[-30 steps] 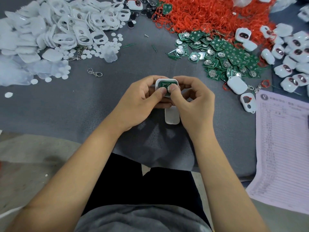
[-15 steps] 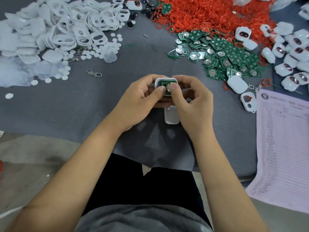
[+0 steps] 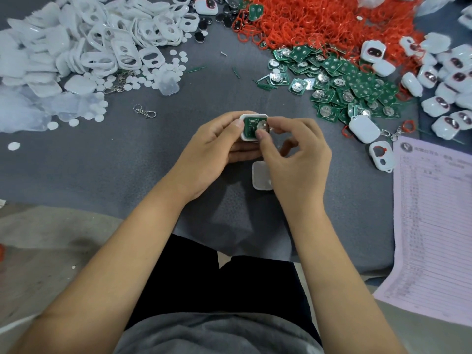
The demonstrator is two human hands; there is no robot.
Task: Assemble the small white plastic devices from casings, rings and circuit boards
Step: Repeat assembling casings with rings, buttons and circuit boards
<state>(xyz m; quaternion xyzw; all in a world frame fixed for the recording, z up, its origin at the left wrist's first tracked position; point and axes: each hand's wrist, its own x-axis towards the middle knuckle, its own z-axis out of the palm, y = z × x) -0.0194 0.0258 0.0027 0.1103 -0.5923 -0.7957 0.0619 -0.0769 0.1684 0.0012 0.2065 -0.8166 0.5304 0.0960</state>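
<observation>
since half a second ago the left thumb has slid off the board's face to the left rim of the casing, leaving more of the green circuit board (image 3: 251, 127) bare, while the right thumb has moved to the board's lower edge.

white casing (image 3: 244, 136), held above the grey cloth (image 3: 102, 159), is the landmark here. left hand (image 3: 208, 149) grips it from the left, fingers curled beneath and thumb on its left edge. right hand (image 3: 297, 154) pinches at its right side, thumb tip on the lower edge of the board and forefinger over the top right corner, by the round silver cell. the board sits inside the casing, face up.

just below the casing, partly under the right hand, a white cover piece (image 3: 260, 177) lies on the cloth. up and left of the casing lies a metal keyring clasp (image 3: 145, 111), and beyond it a heap of white frames (image 3: 107, 39). up and right of the casing is a spread of green boards (image 3: 339, 83), with a mound of red rings (image 3: 319, 19) behind. far right of the casing are finished white devices (image 3: 449, 80) and a printed paper sheet (image 3: 434, 226).
</observation>
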